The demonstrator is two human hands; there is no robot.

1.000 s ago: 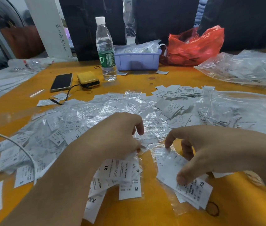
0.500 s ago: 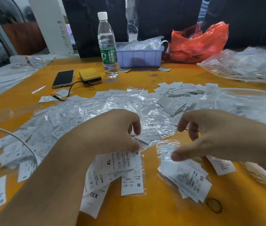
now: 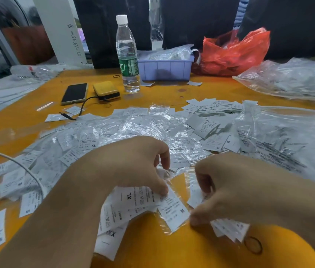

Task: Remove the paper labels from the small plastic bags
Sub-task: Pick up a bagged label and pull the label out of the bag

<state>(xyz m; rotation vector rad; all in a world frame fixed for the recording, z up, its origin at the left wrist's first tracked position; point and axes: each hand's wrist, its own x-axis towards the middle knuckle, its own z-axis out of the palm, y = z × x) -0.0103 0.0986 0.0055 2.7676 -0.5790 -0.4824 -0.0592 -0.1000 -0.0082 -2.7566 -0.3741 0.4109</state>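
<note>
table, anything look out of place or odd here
One oddity: a phone cabled to a yellow power bank and a water bottle stand at the far edge of the bags and labels. The upright bottle could tip onto the paper. Nothing is spilled or damaged.

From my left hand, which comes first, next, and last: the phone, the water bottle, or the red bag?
Counting out from the left hand:
1. Phone, nearest, lying flat on the table up and to the left.
2. Water bottle, standing farther back, behind the phone's row.
3. Red bag, farthest, at the table's back edge toward the right.
</note>
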